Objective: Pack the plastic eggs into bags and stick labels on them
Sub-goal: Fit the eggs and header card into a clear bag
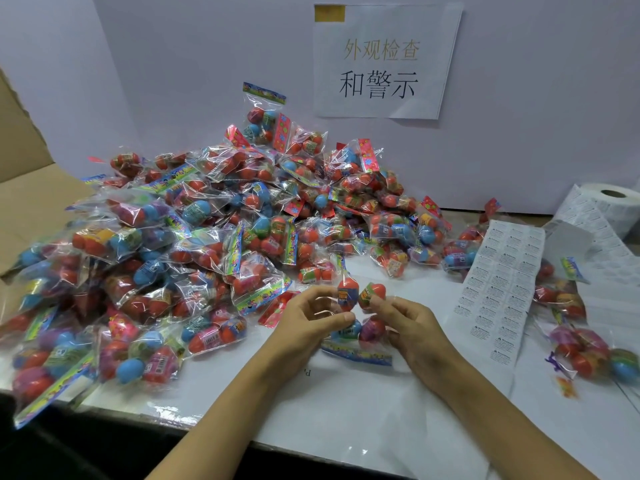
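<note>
Where bagged eggs (194, 237) heap the white table (346, 410), a sign (381, 64) hangs.

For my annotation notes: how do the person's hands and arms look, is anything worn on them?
Both the left hand and the right hand are bare: no gloves, rings, watch or bracelet visible. The forearms are uncovered too, with no sleeves in view.

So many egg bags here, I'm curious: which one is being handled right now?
The bag of eggs at the front centre, held up between both hands, left hand and right hand. All the others lie untouched on the table.
</note>
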`<state>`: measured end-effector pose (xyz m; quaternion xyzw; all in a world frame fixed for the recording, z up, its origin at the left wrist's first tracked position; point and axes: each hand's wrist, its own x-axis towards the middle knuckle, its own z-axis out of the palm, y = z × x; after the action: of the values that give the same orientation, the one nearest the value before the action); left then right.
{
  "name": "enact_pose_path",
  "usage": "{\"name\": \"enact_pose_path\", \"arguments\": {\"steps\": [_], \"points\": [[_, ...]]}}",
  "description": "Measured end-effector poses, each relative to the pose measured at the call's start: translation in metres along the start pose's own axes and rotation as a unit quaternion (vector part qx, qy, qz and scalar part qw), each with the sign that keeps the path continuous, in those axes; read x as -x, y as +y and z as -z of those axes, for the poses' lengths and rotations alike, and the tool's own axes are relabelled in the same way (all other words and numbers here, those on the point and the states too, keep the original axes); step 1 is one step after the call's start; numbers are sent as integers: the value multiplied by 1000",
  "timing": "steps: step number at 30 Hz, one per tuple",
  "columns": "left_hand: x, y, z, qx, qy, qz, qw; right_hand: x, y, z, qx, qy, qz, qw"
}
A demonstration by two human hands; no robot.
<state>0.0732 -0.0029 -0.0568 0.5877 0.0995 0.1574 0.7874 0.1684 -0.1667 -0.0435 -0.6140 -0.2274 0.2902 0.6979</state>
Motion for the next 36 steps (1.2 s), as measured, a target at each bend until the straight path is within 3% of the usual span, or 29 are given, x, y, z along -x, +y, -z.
{"name": "enact_pose_path", "arguments": {"steps": [7, 14, 27, 33, 36], "points": [[3, 0, -1, -29, -41, 22, 999, 1, -2, 0, -28, 20, -13, 999], [5, 6, -3, -38, -26, 29, 999, 2, 0, 1, 7, -27, 15, 999], [5, 5, -4, -56, -5, 17, 998, 2, 0, 0, 1, -22, -8, 1000], [3, 6, -4, -19, 12, 29, 999, -2, 3, 2, -26, -13, -6, 1000], [2, 6, -5, -8, 42, 10, 999, -2, 6, 2, -4, 37, 23, 999]]}}
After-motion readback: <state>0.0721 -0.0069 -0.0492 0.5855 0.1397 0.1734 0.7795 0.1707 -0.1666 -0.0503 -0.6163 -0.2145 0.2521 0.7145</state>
